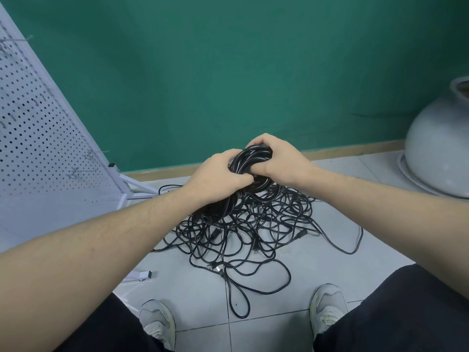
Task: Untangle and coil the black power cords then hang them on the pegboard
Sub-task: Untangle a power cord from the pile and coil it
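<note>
Both hands meet over a glossy black coil of power cord (pixel 253 161), a thick round bundle of many smooth rubbery loops with pale highlights along the strands. The left hand (pixel 215 176) wraps its fingers over the near left side of the coil, while the right hand (pixel 276 158) curls its fingers over the top and far right side, thumb tucked in toward the middle, so the coil sits between the two palms and is gripped by both. The ring stands tilted, its open centre facing roughly toward the camera and down; its lower part trails toward the left, under the left wrist, where it merges with the rest of the cable, though exactly where it ends is hard to tell. Directly below the hands, on pale grey glazed floor tiles (pixel 198 288), lies the tangled pile of cords (pixel 253 224): thin black loops sprawling in all directions, with several moulded plugs among them and one long loop reaching toward the person's grey shoes (pixel 157 323). To the left leans a white perforated metal pegboard (pixel 43 138) on a white tubular frame, a few wire hooks on its face. A matte green wall (pixel 228 72) rises behind, and a rounded grey pot (pixel 436 148) stands at right.
</note>
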The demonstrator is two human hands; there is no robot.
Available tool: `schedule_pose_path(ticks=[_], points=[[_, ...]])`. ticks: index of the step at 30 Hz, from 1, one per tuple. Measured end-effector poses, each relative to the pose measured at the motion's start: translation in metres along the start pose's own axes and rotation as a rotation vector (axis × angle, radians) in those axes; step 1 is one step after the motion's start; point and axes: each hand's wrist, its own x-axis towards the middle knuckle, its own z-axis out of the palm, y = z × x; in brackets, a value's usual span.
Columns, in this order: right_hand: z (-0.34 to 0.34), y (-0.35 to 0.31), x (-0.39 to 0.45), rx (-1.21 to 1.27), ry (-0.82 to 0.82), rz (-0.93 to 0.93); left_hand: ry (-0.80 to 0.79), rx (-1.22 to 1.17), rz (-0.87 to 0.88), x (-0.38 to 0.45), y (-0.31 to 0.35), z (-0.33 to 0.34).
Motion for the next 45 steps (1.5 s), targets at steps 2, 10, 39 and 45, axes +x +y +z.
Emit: schedule_pose_path(ticks=[2,10,39,45], points=[[-0.001,-0.001,-0.001,0.055,-0.009,-0.011,-0.022,-0.057,-0.049,0.002,0.002,-0.002],[-0.013,0.003,0.002,0.637,-0.151,0.183,0.043,-0.218,-0.176,0.005,0.0,-0.003],[0.016,0.008,-0.003,0.007,-0.461,0.136,0.178,-0.58,-0.223,-0.001,-0.01,-0.024],[0.011,-0.007,0.005,0.521,-0.322,0.196,0.192,-0.354,-0.274,-0.007,-0.013,-0.03]])
